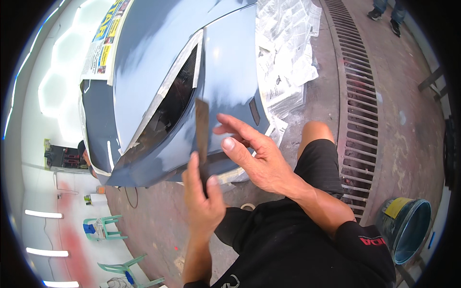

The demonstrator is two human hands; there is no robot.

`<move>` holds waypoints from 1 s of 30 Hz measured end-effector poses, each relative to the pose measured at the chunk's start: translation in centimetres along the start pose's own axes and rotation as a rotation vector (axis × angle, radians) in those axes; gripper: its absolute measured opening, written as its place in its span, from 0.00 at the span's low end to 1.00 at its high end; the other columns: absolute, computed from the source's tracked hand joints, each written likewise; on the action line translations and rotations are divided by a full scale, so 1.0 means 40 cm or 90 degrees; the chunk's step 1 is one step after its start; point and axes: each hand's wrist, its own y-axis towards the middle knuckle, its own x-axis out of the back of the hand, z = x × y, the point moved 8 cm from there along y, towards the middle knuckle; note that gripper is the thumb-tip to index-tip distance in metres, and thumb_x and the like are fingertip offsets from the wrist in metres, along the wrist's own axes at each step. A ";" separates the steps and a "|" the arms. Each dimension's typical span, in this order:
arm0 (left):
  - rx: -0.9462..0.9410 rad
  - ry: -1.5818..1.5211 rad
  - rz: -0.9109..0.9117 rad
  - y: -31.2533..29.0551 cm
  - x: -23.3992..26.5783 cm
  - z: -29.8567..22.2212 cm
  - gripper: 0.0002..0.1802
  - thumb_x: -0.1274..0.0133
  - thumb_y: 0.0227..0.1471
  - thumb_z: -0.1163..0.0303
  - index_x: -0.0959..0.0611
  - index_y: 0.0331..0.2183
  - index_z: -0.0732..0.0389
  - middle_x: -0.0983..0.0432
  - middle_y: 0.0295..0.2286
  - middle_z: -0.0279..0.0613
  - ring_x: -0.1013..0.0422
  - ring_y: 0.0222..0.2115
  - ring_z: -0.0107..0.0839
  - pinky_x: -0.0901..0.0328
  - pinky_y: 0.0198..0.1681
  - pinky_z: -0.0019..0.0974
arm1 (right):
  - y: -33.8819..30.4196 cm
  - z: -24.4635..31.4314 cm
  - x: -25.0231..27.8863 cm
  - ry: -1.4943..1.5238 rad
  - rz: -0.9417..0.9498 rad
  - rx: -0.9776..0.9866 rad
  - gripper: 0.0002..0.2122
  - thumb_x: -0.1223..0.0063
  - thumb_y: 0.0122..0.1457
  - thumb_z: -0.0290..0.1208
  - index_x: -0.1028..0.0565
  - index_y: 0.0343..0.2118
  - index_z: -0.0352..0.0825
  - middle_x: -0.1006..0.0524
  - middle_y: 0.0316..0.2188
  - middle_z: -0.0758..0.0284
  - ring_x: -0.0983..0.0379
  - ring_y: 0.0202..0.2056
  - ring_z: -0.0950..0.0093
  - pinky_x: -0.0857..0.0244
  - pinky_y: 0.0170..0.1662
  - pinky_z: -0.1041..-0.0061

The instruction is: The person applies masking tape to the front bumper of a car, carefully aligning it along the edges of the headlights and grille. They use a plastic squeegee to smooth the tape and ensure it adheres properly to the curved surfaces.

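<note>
My left hand (pixel 203 194) grips the dark lower end of a putty knife-like tool (pixel 202 126). Its long, flat, brownish blade points up and away from me. Just to its right, my right hand (pixel 257 156) hovers with fingers apart and thumb out, apparently holding nothing. Beyond both hands is the front corner of a car (pixel 230 67), with patchy grey-blue paint. A dark headlight opening (pixel 175 96), edged with pale masking tape, lies left of the blade. Right of my right hand's fingertips, a small dark slot (pixel 254 112) sits in the bumper.
Masking newspaper (pixel 283 57) and plastic cover the car's right side; another newspaper (pixel 102 53) lies at its left. A floor grate (pixel 357 96) runs along the right. A blue-rimmed bucket (pixel 407 228) stands lower right, a green chair (pixel 108 228) at left. Another person's shoes (pixel 394 27) show at top right.
</note>
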 end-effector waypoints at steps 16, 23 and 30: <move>-0.022 -0.133 -0.047 0.304 -0.198 -0.134 0.32 0.47 0.77 0.68 0.32 0.74 0.70 0.22 0.59 0.61 0.23 0.59 0.55 0.29 0.62 0.50 | 0.250 0.077 0.122 0.078 -0.071 0.118 0.30 0.50 0.82 0.48 0.25 0.71 0.25 0.22 0.29 0.71 0.30 0.31 0.82 0.32 0.36 0.75; 0.027 -0.095 -0.033 0.320 -0.192 -0.124 0.32 0.47 0.77 0.69 0.32 0.75 0.69 0.24 0.64 0.62 0.26 0.64 0.56 0.31 0.65 0.50 | 0.270 0.070 0.120 0.091 -0.073 0.092 0.25 0.48 0.82 0.49 0.13 0.52 0.26 0.14 0.53 0.59 0.23 0.48 0.77 0.28 0.55 0.72; -0.031 -0.069 -0.049 0.303 -0.185 -0.102 0.32 0.50 0.78 0.68 0.33 0.75 0.68 0.29 0.69 0.64 0.31 0.70 0.61 0.34 0.70 0.53 | 0.268 0.042 0.094 0.026 -0.048 0.063 0.30 0.51 0.80 0.49 0.23 0.70 0.25 0.23 0.25 0.68 0.29 0.30 0.79 0.30 0.38 0.73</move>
